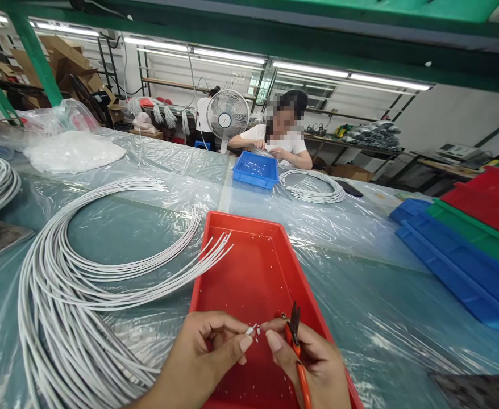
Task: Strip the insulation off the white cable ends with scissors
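Above the red tray point(243, 272), my left hand point(202, 355) pinches the end of a white cable point(250, 330) between thumb and forefinger. Small white bits point(258, 333) are just off that tip. My right hand point(317, 363) is closed around orange-handled wire cutters point(303, 382), whose dark blades point up beside the forefinger. Its thumb and forefinger are close to the cable tip; whether they touch it I cannot tell. A large looped bundle of white cables point(47, 272) lies to the left, with several ends reaching over the tray's edge.
Across the plastic-covered table point(352, 289), a person point(283, 133) works behind a blue tray point(256, 176) and a cable coil point(313, 187). A fan point(228, 116) stands nearby. Stacked bins point(466, 272) are at right. A clear plastic bag point(70, 150) lies back left.
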Available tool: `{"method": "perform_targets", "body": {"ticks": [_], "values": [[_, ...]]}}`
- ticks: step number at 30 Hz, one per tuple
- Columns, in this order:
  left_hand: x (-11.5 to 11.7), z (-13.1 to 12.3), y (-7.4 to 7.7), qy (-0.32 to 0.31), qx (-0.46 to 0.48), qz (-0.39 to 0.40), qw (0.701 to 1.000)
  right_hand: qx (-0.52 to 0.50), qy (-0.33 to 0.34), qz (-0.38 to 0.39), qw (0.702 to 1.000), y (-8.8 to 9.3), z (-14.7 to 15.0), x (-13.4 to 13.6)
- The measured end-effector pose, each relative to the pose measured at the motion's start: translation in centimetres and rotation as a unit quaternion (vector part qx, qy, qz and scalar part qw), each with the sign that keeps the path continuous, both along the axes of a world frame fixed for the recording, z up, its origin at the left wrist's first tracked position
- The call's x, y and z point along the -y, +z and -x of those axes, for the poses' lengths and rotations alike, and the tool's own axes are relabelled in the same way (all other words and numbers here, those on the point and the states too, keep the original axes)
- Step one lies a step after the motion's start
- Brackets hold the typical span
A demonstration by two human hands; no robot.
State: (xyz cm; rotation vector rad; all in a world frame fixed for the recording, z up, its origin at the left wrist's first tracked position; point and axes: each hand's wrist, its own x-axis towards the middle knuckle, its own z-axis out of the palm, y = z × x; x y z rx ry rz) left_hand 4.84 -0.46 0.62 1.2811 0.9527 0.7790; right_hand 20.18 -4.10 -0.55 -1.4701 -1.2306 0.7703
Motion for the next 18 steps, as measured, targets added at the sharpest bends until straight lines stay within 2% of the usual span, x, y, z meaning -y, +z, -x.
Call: {"method": "perform_targets", "body": {"ticks": [5,10,14,18], "values": [[0.6,-0.1,-0.5,0.028,-0.076,-0.075,0.994,-0.084,-0.074,-0.026,0.993,0.1,1.3,0.5],[0.7,-0.1,-0.6,0.006,-0.064,-0.110,0.992,-0.106,-0.085,-0.016,0.991,0.5,1.9,0.5],[0.6,0.0,-0.3,-0.016,-0.052,-0.148,0.988,-0.147,0.015,0.062,0.987,0.3,1.1,0.1],[0.5,0.1,0.2,-0.030,-0.058,-0.204,0.977,-0.249,0.083,0.117,0.958,0.0,0.6,-0.2]]}}
